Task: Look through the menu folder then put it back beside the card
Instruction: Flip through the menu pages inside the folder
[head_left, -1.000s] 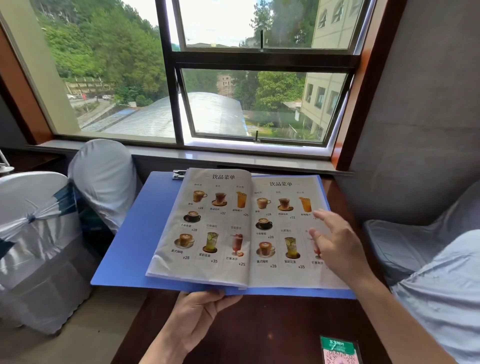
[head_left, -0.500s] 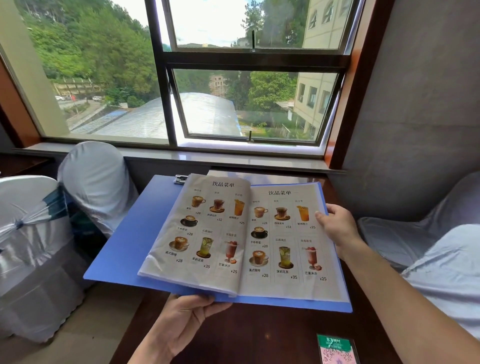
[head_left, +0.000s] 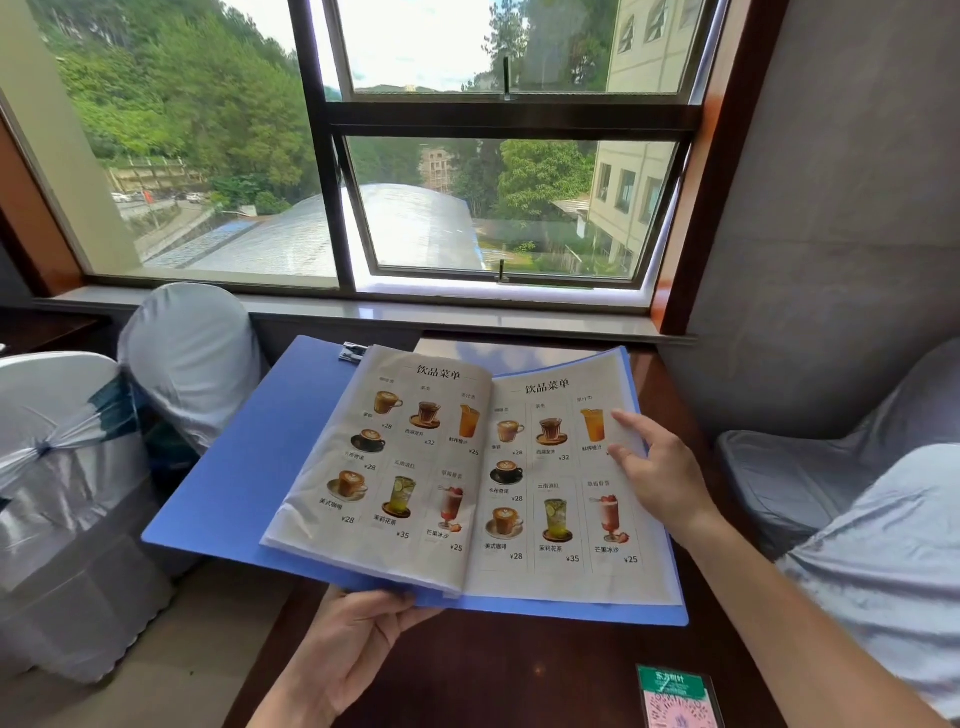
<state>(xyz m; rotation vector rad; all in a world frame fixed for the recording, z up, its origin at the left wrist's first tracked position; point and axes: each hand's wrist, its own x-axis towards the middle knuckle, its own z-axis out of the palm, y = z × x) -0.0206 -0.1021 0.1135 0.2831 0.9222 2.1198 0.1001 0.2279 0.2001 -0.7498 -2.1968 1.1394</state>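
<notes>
Head view looks down on a blue menu folder (head_left: 249, 467) lying open at the centre of the frame, held up above a dark wooden bench (head_left: 519, 675). Two facing pages of pictured drinks with prices show, and the blue left cover spreads toward the left of the frame. The left hand (head_left: 358, 644), at lower centre, supports the folder from beneath near the spine, its grip closed on the folder's near edge with the thumb on top. The right hand (head_left: 660, 467), right of centre, rests on the outer edge of the right-hand page, its fingers (head_left: 631, 423) spread loosely and flat, clamped on nothing. A card (head_left: 675, 696) with a green top and pink body lies on the bench at the lower right of the frame, well apart from the folder. White-covered chairs (head_left: 78, 493) stand at the left, below a large window (head_left: 415, 156).
</notes>
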